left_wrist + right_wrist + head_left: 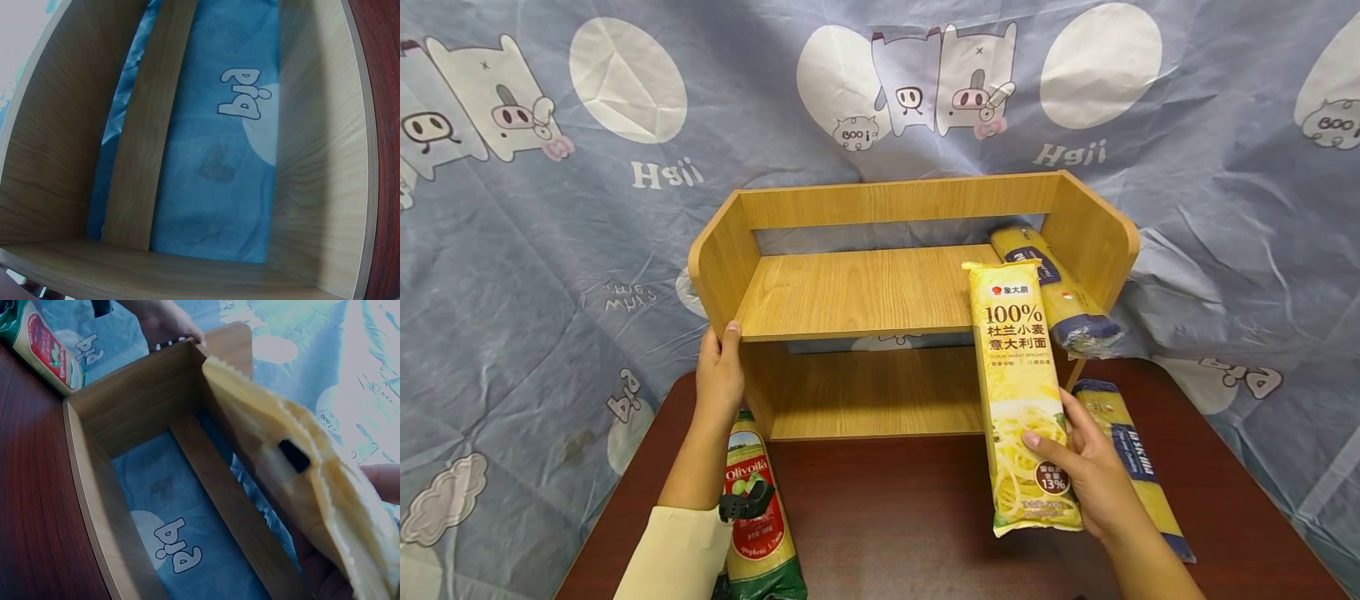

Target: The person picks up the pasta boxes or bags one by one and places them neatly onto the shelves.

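Observation:
My right hand (1090, 471) grips a yellow packet of spaghetti (1018, 375) by its lower part, thumb across the front. The packet stands nearly upright before the right side of a wooden two-tier shelf (857, 292); its back seam shows in the right wrist view. With my left hand (721, 371) I hold the shelf's left side panel, thumb at the front edge by the upper board. A second spaghetti packet with a blue label (1052, 287) lies on the upper board at the right, its end jutting past the front edge.
An Olivoila spaghetti packet (758, 533) lies on the dark red table (880, 517) beside my left forearm. Another blue-labelled spaghetti packet (1138, 467) lies right of the shelf, behind my right hand. A printed grey-blue cloth (775, 100) hangs behind everything.

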